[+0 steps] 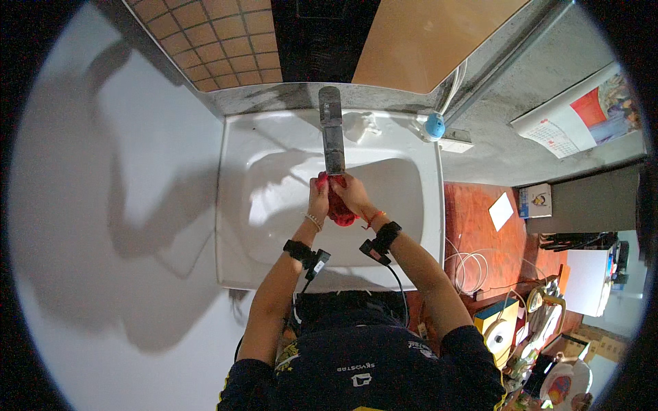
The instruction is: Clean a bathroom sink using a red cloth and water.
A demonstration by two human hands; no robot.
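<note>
A wet-looking red cloth (341, 208) hangs bunched between my two hands, directly under the end of the faucet (333, 136). My left hand (318, 198) grips its left side, with a bit of red showing above the fingers. On the other side, my right hand (353, 194) is closed around the cloth's upper right part. Both hands are over the basin of a white ceramic sink (390, 226). Whether water is running cannot be made out. Each wrist wears a bracelet, and a black strap with a small cabled device sits on each forearm.
A crumpled white item (362, 127) lies on the sink's back ledge beside the faucet. A blue-topped object (434, 126) stands at the back right corner. To the right, a reddish wooden tabletop (475, 216) carries a coiled cable (471, 272). A white wall (169, 303) borders the left.
</note>
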